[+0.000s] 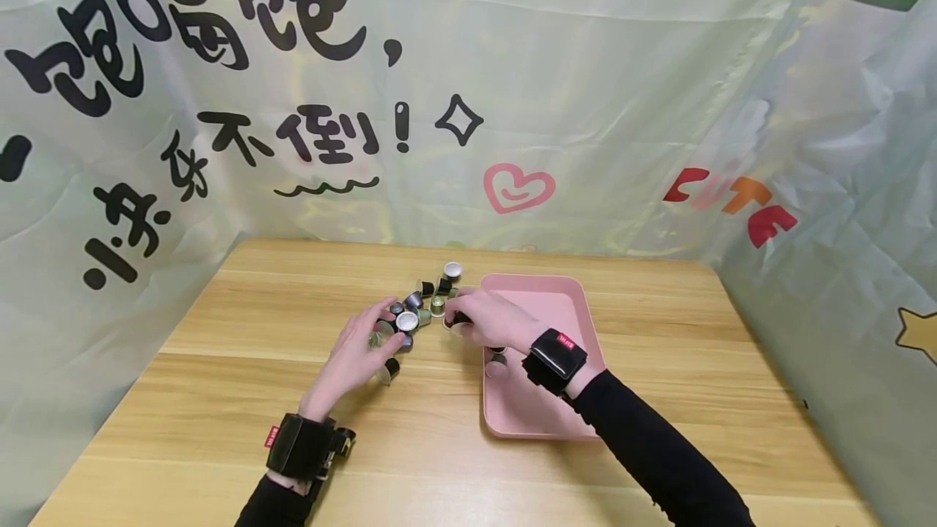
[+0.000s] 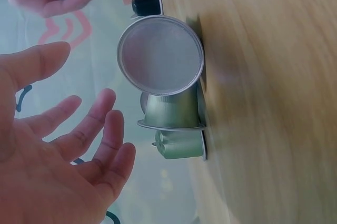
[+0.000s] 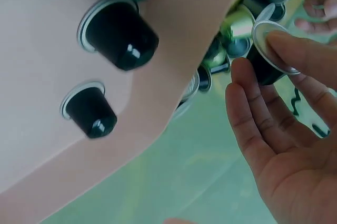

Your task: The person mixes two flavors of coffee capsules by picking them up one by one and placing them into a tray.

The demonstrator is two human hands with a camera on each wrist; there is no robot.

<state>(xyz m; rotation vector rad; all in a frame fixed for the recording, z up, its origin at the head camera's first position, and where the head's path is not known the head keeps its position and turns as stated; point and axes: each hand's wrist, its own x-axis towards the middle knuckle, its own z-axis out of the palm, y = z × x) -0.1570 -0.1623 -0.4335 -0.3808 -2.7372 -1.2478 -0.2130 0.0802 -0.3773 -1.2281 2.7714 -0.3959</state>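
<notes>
My right hand (image 1: 501, 320) pinches a black coffee capsule (image 3: 263, 69) between thumb and fingers, its foil lid against the thumb. It is over the left side of the pink tray (image 1: 542, 423). Black capsules (image 3: 124, 40) lie inside that tray, partly hidden by the hand in the head view. At the left edge of a loose heap of capsules my left hand (image 1: 359, 348) has its fingers spread. In the left wrist view it holds nothing. A capsule with its pale lid showing (image 2: 160, 56) and green capsules (image 2: 174, 109) are beside it.
Several capsules (image 1: 437, 306) in black, green and blue-grey lie left of the tray. One with a white lid (image 1: 453, 270) is farthest back. Another capsule (image 1: 393, 367) lies nearer the front. Behind the wooden table (image 1: 659, 332) hangs a printed cloth (image 1: 600, 104).
</notes>
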